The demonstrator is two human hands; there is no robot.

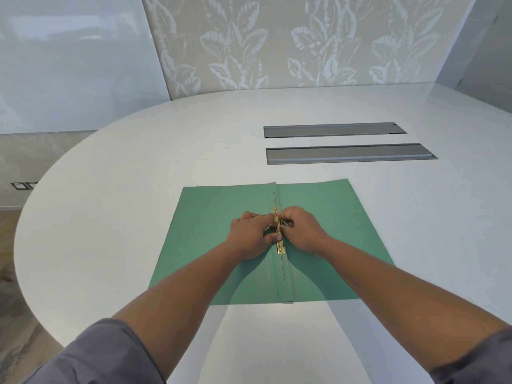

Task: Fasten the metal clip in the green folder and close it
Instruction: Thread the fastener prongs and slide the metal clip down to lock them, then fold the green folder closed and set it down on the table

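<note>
Bench (171, 151): one, white, rounded at its far end. Two grey recessed panels (350, 153) are set into it, beyond the folder and to its right, well apart from it.

Green folder (210, 225): one, laid open and flat on the bench, both covers spread, spine running away from the viewer. No papers are seen inside. Closing is not yet done.

Hands: two, both brought to the folder's spine near its middle. The left hand (249, 236) is laid on the left cover, thumb pressed against the clip. The right hand (300, 231) is curled just right of the spine, fingertips pinched at a small grey prong or slider. Each grip is judged to be clenched on the clip's parts, though the contact is partly hidden by the fingers.

Metal clip (278, 234): one, brass-coloured bar along the spine, with a thin rod running beyond it toward both ends of the folder. Whether it is locked cannot be told; fastening is judged to be under way.

Left to do: the clip is to be secured, the hands withdrawn, one cover folded over.
</note>
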